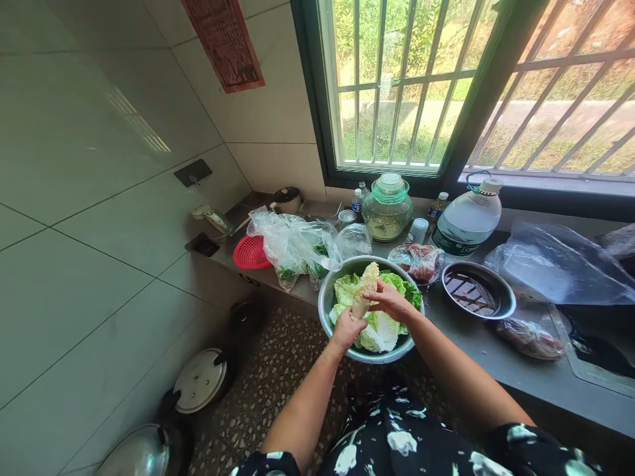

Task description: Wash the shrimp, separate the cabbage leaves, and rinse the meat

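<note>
Cabbage [380, 324]: pale yellow-green to bright green leaves, in a silver metal bowl [327, 301]. Strainer [252, 252]: red. Glass jar [387, 210]: pale green lid. Water jug [469, 221]: clear, white cap, teal handle. Surface [520, 373]: dark grey. Floor [268, 377]: speckled brown terrazzo. Clothing [397, 436]: black with white floral print. Wall hanging [225, 41]: red.

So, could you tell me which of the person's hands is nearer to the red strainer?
Left. The left hand grips the cabbage's base, on the red strainer's side; the right hand holds the cabbage farther away.
</note>
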A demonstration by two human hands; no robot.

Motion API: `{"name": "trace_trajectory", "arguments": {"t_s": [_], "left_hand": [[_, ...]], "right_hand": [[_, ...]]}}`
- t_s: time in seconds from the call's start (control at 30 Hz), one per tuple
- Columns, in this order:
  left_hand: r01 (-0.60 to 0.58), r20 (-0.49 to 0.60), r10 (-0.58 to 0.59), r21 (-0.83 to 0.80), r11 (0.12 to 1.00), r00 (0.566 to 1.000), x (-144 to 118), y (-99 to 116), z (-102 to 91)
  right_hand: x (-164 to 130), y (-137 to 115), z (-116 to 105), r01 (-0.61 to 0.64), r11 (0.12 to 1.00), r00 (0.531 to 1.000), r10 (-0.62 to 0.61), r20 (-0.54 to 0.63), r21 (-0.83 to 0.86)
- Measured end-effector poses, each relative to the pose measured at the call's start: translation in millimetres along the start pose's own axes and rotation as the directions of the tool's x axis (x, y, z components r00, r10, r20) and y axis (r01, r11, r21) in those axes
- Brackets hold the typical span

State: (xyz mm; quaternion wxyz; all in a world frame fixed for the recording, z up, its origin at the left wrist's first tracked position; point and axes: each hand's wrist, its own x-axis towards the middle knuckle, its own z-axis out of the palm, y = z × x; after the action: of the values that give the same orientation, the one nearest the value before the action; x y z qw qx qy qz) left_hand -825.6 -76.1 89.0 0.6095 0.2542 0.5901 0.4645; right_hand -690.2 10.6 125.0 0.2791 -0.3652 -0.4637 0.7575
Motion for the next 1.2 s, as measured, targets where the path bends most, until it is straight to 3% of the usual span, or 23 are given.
{"name": "trace_trajectory", "arguments": {"t_s": [0.2, 0.33, 0.47, 0.63, 0.77, 0.83, 1.0, 1.1, 1.2], "left_hand": [[0.090, 0.283, -0.039, -0.170, 0.981, 0.958, -6.4, 5.3, -2.4], [0.107, 0.290, -0.057, -0.160, 0.981, 0.955, -7.9, 4.5, -2.2], [0.119, 0.329, -0.067, -0.142, 0.983, 0.942, -6.9, 2.9, -2.5], [0.128, 0.425, -0.058, -0.137, 0.982, 0.903, -5.3, 1.4, -7.7], [0.137, 0.535, -0.014, -0.191, 0.972, 0.844, -5.4, 0.9, -12.5], [0.143, 0.543, -0.022, -0.182, 0.973, 0.840, -5.4, 1.5, -12.6], [0.078, 0.446, -0.049, -0.046, 0.996, 0.894, -4.3, 7.7, -9.4], [0.016, 0.437, -0.018, 0.009, 1.000, 0.899, -2.8, 9.3, -10.0], [-0.017, 0.465, 0.038, -0.049, 0.999, 0.884, -0.6, 6.5, -13.1]], "right_hand": [[-2.3, -1.8, -6.5, -0.022, 0.999, 0.999, 0.020, 0.042, 0.026], [-1.8, -0.5, -4.2, 0.108, 0.991, 0.991, -0.114, -0.069, -0.076], [-1.7, -3.1, 1.7, 0.281, 0.942, 0.954, -0.295, -0.056, -0.182], [-0.4, 1.2, 4.5, 0.337, 0.928, 0.930, -0.354, -0.099, -0.156], [-1.0, 9.0, 3.5, 0.347, 0.925, 0.920, -0.367, -0.134, -0.151], [-3.8, 7.9, 3.3, 0.339, 0.931, 0.927, -0.355, -0.120, -0.132], [-12.5, -9.6, 11.7, 0.300, 0.954, 0.950, -0.301, -0.081, -0.019], [-12.7, -17.0, 19.4, 0.302, 0.953, 0.933, -0.298, -0.204, -0.011], [-11.5, -19.9, 22.4, 0.321, 0.947, 0.905, -0.311, -0.292, -0.014]]}}
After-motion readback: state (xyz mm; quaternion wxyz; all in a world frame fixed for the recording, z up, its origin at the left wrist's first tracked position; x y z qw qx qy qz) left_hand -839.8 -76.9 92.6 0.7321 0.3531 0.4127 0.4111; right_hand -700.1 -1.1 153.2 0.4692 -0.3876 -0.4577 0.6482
